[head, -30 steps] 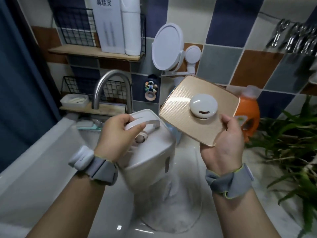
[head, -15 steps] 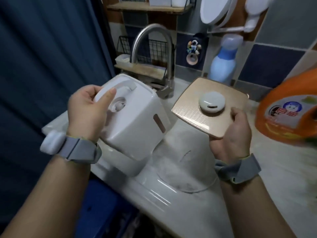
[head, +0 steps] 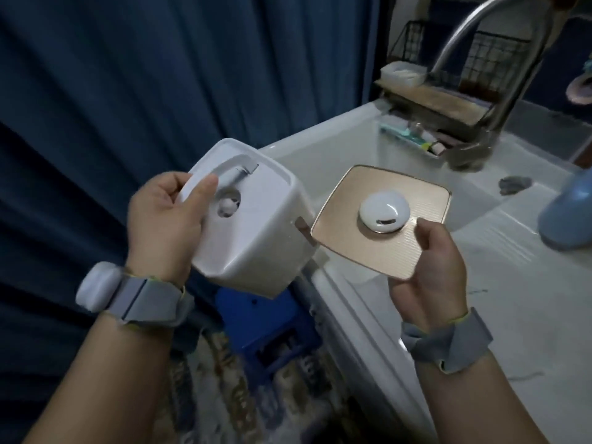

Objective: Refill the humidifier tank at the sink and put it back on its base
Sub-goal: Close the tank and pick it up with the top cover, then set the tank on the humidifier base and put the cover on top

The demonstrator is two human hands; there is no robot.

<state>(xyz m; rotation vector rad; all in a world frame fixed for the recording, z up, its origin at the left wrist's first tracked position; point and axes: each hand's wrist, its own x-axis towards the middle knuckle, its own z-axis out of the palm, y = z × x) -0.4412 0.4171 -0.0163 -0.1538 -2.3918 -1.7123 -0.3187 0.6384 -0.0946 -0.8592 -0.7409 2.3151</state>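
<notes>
My left hand (head: 166, 216) grips the white humidifier tank (head: 256, 225) by its folding handle, and the tank hangs tilted just past the left front edge of the sink counter. My right hand (head: 432, 267) holds the square gold lid (head: 368, 245) with its white round mist cap (head: 384, 212), level, beside the tank's right side. The white sink (head: 336, 149) lies behind both, with the steel tap (head: 499, 59) at its far right. The humidifier base is not in view.
A dark blue curtain (head: 160, 75) fills the left. A blue stool (head: 266, 325) stands on a patterned rug below the tank. A wire rack with a soap dish (head: 403, 73) sits behind the tap. A pale blue bottle (head: 570, 213) stands at the right edge.
The view has swung left and down, away from the tiled wall. Both hands have carried the tank and lid off the basin toward the counter's left edge, above the stool.
</notes>
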